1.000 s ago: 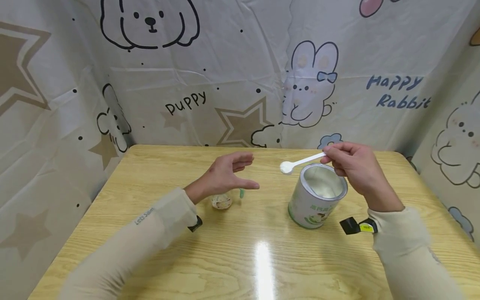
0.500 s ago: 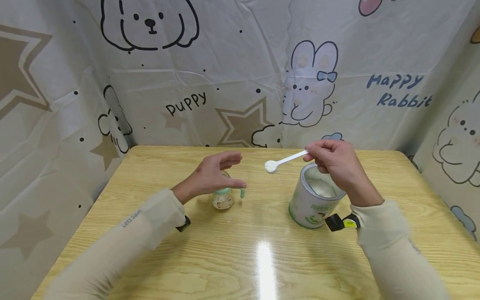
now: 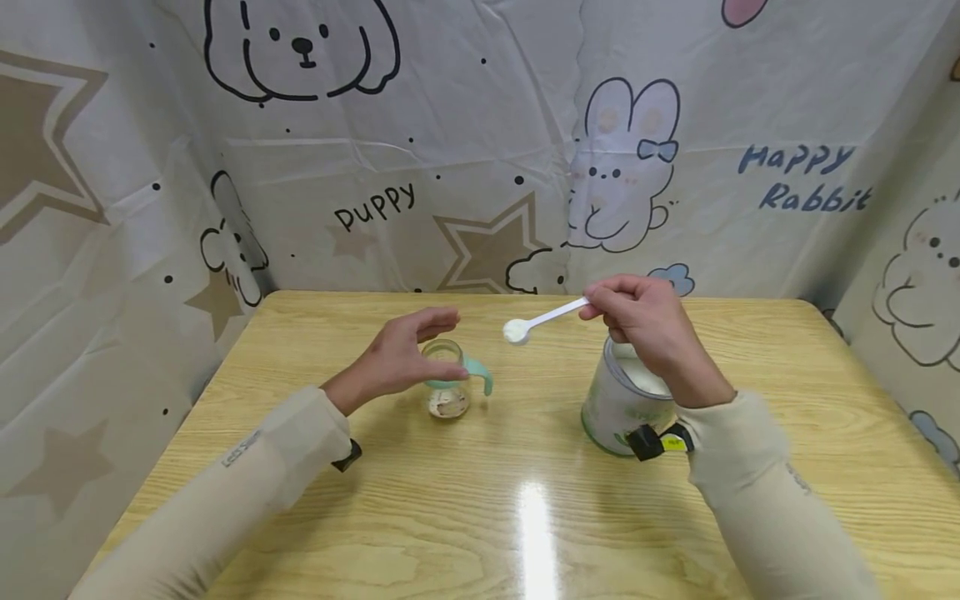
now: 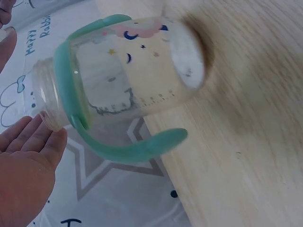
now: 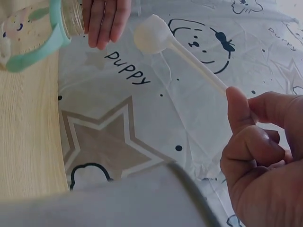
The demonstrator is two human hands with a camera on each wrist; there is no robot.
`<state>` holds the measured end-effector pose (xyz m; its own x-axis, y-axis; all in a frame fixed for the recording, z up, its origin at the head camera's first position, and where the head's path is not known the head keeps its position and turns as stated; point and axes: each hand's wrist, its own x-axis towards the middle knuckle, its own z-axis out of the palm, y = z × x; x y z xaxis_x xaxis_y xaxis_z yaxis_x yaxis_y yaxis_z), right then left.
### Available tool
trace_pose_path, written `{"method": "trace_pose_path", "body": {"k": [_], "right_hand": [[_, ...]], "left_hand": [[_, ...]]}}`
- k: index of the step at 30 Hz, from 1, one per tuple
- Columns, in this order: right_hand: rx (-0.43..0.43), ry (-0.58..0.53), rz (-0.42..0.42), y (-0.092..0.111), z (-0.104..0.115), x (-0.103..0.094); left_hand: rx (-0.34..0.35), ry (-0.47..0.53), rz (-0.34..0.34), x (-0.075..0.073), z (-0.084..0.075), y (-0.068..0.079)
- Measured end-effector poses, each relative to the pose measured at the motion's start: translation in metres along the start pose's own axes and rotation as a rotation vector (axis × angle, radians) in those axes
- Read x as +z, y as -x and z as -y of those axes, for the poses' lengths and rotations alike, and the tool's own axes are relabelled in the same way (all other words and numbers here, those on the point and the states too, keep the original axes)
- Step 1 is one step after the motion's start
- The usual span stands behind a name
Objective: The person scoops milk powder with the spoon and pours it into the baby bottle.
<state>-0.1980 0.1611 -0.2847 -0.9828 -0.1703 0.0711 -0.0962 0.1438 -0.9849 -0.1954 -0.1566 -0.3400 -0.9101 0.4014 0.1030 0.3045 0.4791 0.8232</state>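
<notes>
My right hand (image 3: 637, 321) pinches the handle end of a white measuring scoop (image 5: 154, 35), its bowl heaped with white powder. The scoop points left, in the air between the can and the bottle. Below the right hand stands a milk powder can (image 3: 615, 408), uncovered, with pale powder inside. My left hand (image 3: 401, 354) is beside the neck of a clear baby bottle (image 3: 448, 404), thumb and fingers spread around it. The bottle stands upright without a cap; green handles (image 4: 142, 149) ring it below the neck, and some pale content lies at its bottom.
The wooden table (image 3: 420, 517) carries the bottle at middle left and the can at right. A cloth curtain (image 3: 465, 125) printed with cartoon animals and stars hangs behind the table and along both sides.
My right hand has carried the filled scoop left, from beyond the can's rim toward the bottle. My left hand has moved left to the bottle's neck, uncovering more of the bottle.
</notes>
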Motion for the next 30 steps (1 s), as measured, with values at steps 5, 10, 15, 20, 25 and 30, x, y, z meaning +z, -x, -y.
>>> {"method": "trace_pose_path", "body": {"k": [5,10,15,20,25,30], "right_hand": [[0.011,-0.025,0.007,-0.003,0.001,0.009],[0.023,-0.045,0.014,-0.005,0.003,0.017],[0.027,-0.047,0.013,-0.008,0.003,0.027],[0.058,-0.002,0.01,-0.009,0.003,0.034],[0.061,-0.012,0.01,-0.01,0.002,0.042],[0.065,-0.017,0.015,-0.01,0.0,0.049]], "left_hand": [[-0.014,0.009,-0.008,-0.001,0.007,0.003],[-0.025,-0.006,-0.009,0.001,0.015,0.006],[-0.024,-0.027,-0.015,0.002,0.021,0.008],[-0.029,-0.042,-0.026,0.005,0.027,0.007],[-0.036,-0.069,-0.043,0.008,0.03,0.008],[-0.041,-0.085,-0.057,0.008,0.031,0.009]]}}
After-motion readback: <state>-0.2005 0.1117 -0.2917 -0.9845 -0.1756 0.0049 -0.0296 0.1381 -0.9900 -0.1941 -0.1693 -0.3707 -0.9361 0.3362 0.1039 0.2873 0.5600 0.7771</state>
